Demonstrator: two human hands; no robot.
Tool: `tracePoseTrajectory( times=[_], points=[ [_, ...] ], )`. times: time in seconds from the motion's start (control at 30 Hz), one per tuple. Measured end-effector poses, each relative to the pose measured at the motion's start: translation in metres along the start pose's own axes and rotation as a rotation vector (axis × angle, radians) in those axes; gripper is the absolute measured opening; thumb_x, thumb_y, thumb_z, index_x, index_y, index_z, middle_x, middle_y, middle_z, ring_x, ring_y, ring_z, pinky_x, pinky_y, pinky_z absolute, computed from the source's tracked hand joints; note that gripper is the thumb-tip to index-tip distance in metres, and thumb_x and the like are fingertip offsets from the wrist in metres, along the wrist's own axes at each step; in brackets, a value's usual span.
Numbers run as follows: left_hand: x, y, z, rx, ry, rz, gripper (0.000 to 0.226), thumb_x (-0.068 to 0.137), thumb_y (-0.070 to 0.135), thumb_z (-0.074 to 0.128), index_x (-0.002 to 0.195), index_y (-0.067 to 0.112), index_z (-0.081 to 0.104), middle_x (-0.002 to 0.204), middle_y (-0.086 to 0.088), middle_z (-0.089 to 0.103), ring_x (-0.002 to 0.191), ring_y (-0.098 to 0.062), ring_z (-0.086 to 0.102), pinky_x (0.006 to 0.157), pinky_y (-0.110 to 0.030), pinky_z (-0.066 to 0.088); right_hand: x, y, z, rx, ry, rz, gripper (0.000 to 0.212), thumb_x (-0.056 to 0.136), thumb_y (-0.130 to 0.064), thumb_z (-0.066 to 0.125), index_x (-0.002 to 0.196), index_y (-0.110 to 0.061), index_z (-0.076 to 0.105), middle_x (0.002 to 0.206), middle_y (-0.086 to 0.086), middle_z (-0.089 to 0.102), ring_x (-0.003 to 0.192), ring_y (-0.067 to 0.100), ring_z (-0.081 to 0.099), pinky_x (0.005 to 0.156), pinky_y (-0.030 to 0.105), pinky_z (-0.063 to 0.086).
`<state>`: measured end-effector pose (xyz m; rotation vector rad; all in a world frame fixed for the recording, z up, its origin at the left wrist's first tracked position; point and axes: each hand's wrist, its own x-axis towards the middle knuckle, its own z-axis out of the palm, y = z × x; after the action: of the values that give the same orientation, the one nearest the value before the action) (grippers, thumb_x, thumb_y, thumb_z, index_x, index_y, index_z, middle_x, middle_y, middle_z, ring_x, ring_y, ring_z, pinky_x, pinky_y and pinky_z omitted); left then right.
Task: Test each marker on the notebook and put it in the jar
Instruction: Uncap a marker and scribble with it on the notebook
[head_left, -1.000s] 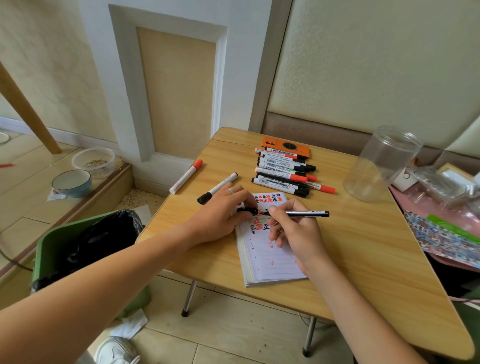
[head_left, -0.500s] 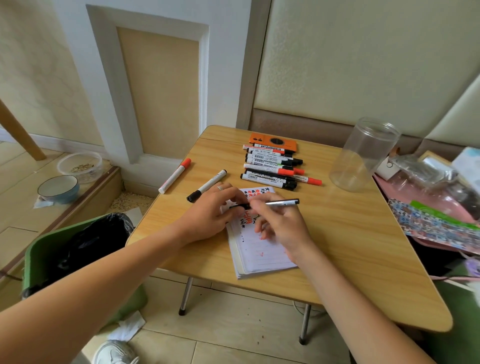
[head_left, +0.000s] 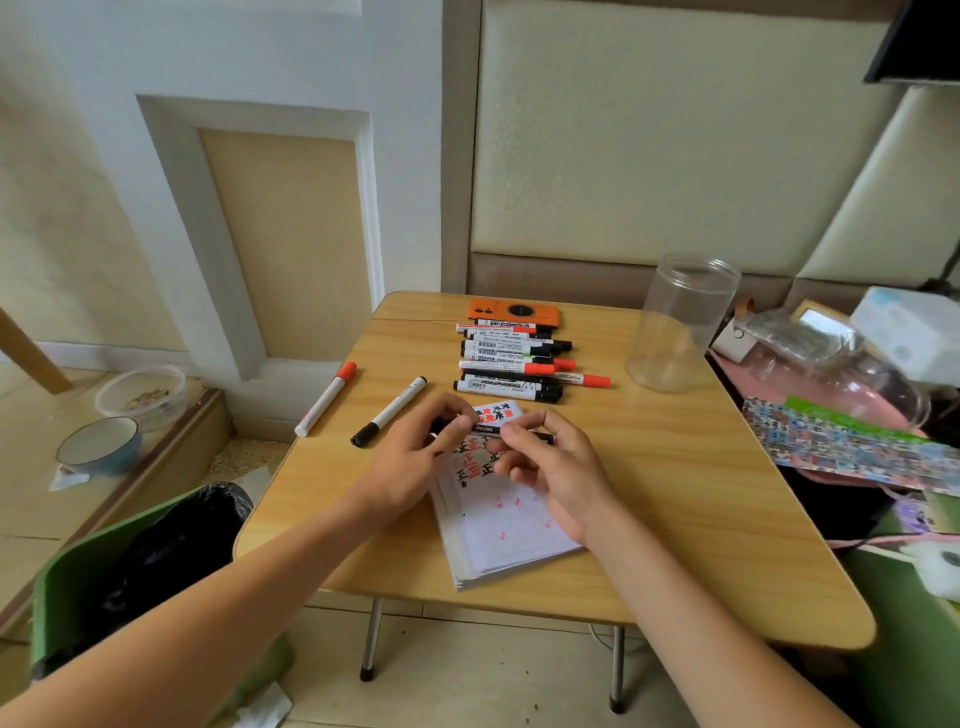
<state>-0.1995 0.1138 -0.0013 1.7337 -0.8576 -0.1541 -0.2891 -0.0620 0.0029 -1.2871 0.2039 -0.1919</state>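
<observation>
Jar (head_left: 680, 325), clear plastic, stands upright and lidless at the right rear of the worktop (head_left: 675, 519); nothing is visible inside it. On the floor at left of frame, a clear tub (head_left: 141, 395) holds a thin layer of grainy matter, and a blue bowl (head_left: 98, 446) sits just in front of it. A green bin (head_left: 130, 571) with a black liner stands at lower left beside the worktop.

Both hands hold one thin marker (head_left: 488, 429) level above the notebook (head_left: 506, 519) at frame centre. The left hand (head_left: 410, 457) pinches its left end; the right hand (head_left: 550, 467) pinches the barrel, remaining fingers curled. Whether the cap is seated cannot be told. The notebook page carries red and black test marks.

Behind the notebook lies a row of markers (head_left: 511, 361), with an orange case (head_left: 514, 312) at the far edge. Two loose markers, red-capped (head_left: 327, 397) and black-capped (head_left: 389, 410), lie at left. The worktop is pale wood on metal legs, set against a padded wall; clutter is piled at right.
</observation>
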Motion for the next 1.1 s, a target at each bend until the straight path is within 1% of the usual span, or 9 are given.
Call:
tracePoseTrajectory(
  times=[0.13,0.33,0.53,0.63,0.7,0.77,0.83,0.93,1.1],
  points=[
    [0.004,0.009,0.010,-0.057,-0.050,0.002,0.026,0.089,0.026,0.076,0.114,0.021,0.072,0.106,0.005,0.074,0.105,-0.013,0.069,0.091,-0.027,0.055,0.002,0.008,0.001,-0.026,0.038,-0.051,0.005,0.100,-0.004,0.061,0.097,-0.005,0.058,0.074,0.011,0.070,0.060,0.017,0.067,0.057,0.021,0.053],
    [0.006,0.010,0.013,-0.126,-0.021,-0.088,0.013,0.092,0.018,0.071,0.105,0.015,0.075,0.101,-0.003,0.075,0.099,-0.018,0.072,0.091,-0.033,0.057,0.002,0.008,0.002,-0.064,0.053,-0.063,0.005,0.102,-0.005,0.059,0.098,-0.001,0.057,0.074,0.012,0.068,0.060,0.017,0.066,0.056,0.022,0.051],
    [0.005,0.016,0.019,-0.149,-0.011,-0.106,0.008,0.095,0.014,0.069,0.102,0.013,0.073,0.099,-0.002,0.076,0.096,-0.015,0.071,0.083,-0.023,0.054,-0.002,0.004,0.002,-0.118,0.082,-0.051,0.011,0.103,-0.008,0.060,0.094,-0.002,0.059,0.072,0.013,0.067,0.054,0.018,0.062,0.051,0.023,0.046],
    [0.005,0.018,0.019,-0.123,-0.025,-0.082,0.010,0.096,0.016,0.068,0.105,0.014,0.071,0.100,-0.002,0.074,0.096,-0.017,0.070,0.084,-0.026,0.056,-0.001,0.002,0.002,-0.113,0.094,-0.042,0.012,0.102,-0.009,0.061,0.092,-0.002,0.060,0.070,0.013,0.065,0.051,0.017,0.059,0.048,0.022,0.042],
    [0.005,0.016,0.016,-0.044,-0.046,-0.078,0.019,0.097,0.021,0.068,0.115,0.019,0.063,0.104,0.000,0.070,0.100,-0.017,0.068,0.087,-0.028,0.057,-0.001,0.000,0.002,-0.100,0.096,-0.030,0.010,0.103,-0.009,0.059,0.096,-0.001,0.060,0.071,0.012,0.065,0.053,0.017,0.060,0.048,0.022,0.043],
    [0.008,0.011,0.009,0.117,-0.071,-0.126,0.041,0.096,0.030,0.067,0.132,0.024,0.047,0.120,0.004,0.060,0.112,-0.013,0.060,0.094,-0.028,0.053,-0.001,-0.001,0.002,-0.091,0.096,-0.010,0.008,0.104,-0.007,0.055,0.100,-0.002,0.059,0.073,0.011,0.065,0.058,0.018,0.062,0.052,0.023,0.045],
    [0.009,0.004,0.000,0.333,-0.104,-0.180,0.067,0.093,0.037,0.068,0.145,0.023,0.028,0.138,0.003,0.043,0.129,-0.011,0.042,0.108,-0.030,0.038,0.000,0.001,0.003,-0.105,0.126,0.008,0.009,0.104,-0.006,0.052,0.100,-0.003,0.060,0.076,0.011,0.066,0.063,0.019,0.064,0.057,0.024,0.049],
    [0.006,0.000,-0.009,0.492,-0.191,-0.265,0.093,0.087,0.047,0.072,0.153,0.020,0.012,0.153,-0.003,0.025,0.145,-0.021,0.024,0.120,-0.042,0.025,0.004,0.003,0.003,-0.078,0.239,0.024,0.009,0.102,-0.004,0.051,0.098,-0.003,0.060,0.073,0.010,0.067,0.062,0.018,0.063,0.059,0.025,0.049],
    [0.002,0.003,-0.001,0.506,-0.224,-0.245,0.084,0.088,0.039,0.075,0.148,0.022,0.019,0.151,-0.006,0.025,0.139,-0.023,0.037,0.110,-0.030,0.034,0.008,0.004,0.006,0.017,0.329,0.039,0.005,0.101,-0.006,0.055,0.097,-0.006,0.058,0.067,0.007,0.066,0.055,0.014,0.056,0.053,0.023,0.043]
  ],
)
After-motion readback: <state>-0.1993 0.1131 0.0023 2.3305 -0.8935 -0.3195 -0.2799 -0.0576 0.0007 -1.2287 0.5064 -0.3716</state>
